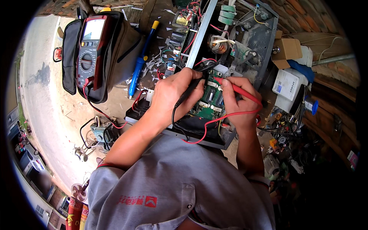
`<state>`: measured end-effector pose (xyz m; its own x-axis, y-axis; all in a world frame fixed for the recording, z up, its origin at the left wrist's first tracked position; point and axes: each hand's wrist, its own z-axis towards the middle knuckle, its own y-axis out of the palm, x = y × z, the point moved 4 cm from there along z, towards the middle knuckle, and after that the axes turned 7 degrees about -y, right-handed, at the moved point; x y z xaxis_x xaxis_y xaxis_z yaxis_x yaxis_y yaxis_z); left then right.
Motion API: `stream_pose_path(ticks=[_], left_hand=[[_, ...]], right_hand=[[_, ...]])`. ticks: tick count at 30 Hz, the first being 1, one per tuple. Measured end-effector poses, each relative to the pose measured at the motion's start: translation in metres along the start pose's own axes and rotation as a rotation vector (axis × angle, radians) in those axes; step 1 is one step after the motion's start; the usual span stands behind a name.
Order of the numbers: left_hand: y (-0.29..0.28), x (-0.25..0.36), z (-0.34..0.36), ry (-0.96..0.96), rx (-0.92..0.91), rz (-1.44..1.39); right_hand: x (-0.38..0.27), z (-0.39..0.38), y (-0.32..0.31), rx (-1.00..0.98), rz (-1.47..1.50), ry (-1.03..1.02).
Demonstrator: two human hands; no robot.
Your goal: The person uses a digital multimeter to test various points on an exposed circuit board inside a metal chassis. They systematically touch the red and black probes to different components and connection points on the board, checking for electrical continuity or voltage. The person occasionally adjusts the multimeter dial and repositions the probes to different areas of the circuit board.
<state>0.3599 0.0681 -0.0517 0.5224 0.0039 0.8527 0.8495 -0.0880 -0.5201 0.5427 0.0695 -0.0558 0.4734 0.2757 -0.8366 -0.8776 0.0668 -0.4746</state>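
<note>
My left hand [170,92] is closed around a black test probe [186,93], its lead looping down over the metal chassis. Between the fingers of my right hand [240,101] is a red test probe [239,89], angled toward the upper part of a green circuit board [209,111]. Both probe tips are too small or hidden to tell if they touch the board. The board sits in the near part of an opened metal chassis [218,143]. To the left, a dark red multimeter [90,53] with a lit screen rests in an open black case; the red lead [205,126] runs toward it.
A blue desoldering pump [138,73] with a yellow end lies among paper scraps. A copper coil [219,44] and wired parts fill the chassis's far side. At right are a cardboard box [285,50], a white box [285,86], a solder spool [311,107] and loose parts.
</note>
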Motion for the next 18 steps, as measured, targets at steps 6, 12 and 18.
stream_pose_path(ticks=[6,12,18], left_hand=[[0.002,0.001,0.002,0.126,0.004,0.111],[0.0,0.008,0.007,0.044,-0.07,0.154],[-0.003,0.011,0.014,0.009,-0.116,0.088]], right_hand=[[0.002,-0.005,0.0,-0.017,-0.03,0.095],[0.008,-0.01,0.0,-0.02,-0.024,0.134],[0.007,-0.01,0.002,-0.03,-0.001,0.127]])
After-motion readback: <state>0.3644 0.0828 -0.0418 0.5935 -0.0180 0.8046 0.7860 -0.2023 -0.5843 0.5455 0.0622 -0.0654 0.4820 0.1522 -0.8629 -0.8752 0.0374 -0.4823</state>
